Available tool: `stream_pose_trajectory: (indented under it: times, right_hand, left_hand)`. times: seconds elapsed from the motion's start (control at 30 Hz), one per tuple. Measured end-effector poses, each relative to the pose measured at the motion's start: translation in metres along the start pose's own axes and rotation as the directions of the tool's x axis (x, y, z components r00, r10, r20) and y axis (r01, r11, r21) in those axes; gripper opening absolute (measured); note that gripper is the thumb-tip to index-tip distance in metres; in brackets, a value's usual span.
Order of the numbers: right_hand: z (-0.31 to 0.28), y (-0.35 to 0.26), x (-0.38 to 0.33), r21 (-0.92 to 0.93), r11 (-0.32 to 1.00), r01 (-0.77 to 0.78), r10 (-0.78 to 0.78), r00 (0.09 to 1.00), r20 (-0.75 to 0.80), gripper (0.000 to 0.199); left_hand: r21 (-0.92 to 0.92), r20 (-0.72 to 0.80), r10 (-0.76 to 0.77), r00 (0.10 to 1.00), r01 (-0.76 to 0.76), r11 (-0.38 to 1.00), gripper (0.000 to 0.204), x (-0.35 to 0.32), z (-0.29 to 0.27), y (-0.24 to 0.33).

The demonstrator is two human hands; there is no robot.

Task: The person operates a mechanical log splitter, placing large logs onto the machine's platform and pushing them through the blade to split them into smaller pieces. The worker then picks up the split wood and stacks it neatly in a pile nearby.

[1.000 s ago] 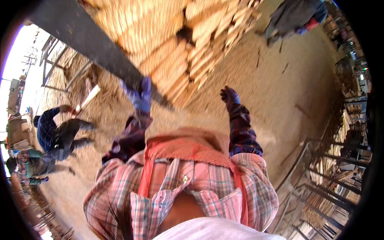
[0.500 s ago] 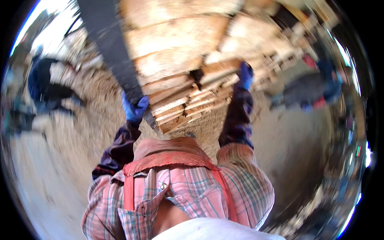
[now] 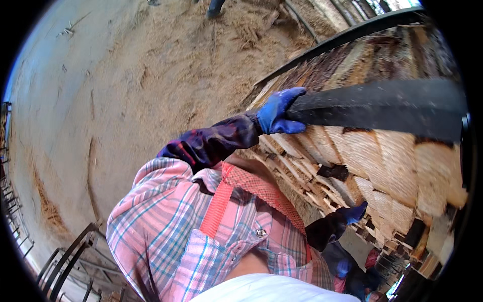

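Note:
My left hand (image 3: 279,111), in a blue glove, is closed around the near end of a long, flat black beam (image 3: 382,105). The beam runs off to the right across a stack of rough-sawn wooden boards (image 3: 387,171). Lower down, my right hand (image 3: 353,213), also blue-gloved, is at the edge of the stack with its fingers stretched out against the boards. Part of that hand is in shadow, and I see nothing held in it. Dark plaid sleeves cover both forearms.
Another dark bar (image 3: 342,43) borders the stack's far side. Sawdust-strewn ground (image 3: 136,95) spreads out on the left. A black metal frame (image 3: 75,256) stands at lower left. Another person (image 3: 352,272) is at lower right, beyond my right arm.
My view has swung left, so the stack and black beam now lie to the right. My left hand stays at the beam's end; my right hand stays by the stack's edge.

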State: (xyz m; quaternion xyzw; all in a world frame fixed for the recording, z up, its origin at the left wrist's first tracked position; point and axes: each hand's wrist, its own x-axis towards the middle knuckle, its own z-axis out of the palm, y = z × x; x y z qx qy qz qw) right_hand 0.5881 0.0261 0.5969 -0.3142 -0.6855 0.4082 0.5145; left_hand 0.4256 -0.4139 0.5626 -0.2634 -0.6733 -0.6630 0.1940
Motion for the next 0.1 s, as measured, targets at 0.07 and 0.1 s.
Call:
stream_pose_trajectory:
  times: [0.07, 0.1]
  right_hand:
    - [0.003, 0.018, 0.019, -0.039, 0.99, 0.137, -0.133, 0.986, 0.097, 0.037]
    - [0.007, 0.024, 0.033, 0.045, 0.999, -0.03, 0.026, 0.996, 0.085, 0.038]
  left_hand:
    - [0.034, 0.001, 0.003, 1.0, -0.003, 0.999, 0.084, -0.011, -0.006, -0.009]
    - [-0.079, -0.047, -0.057, 0.997, 0.053, 0.995, 0.069, -0.014, -0.004, -0.011]
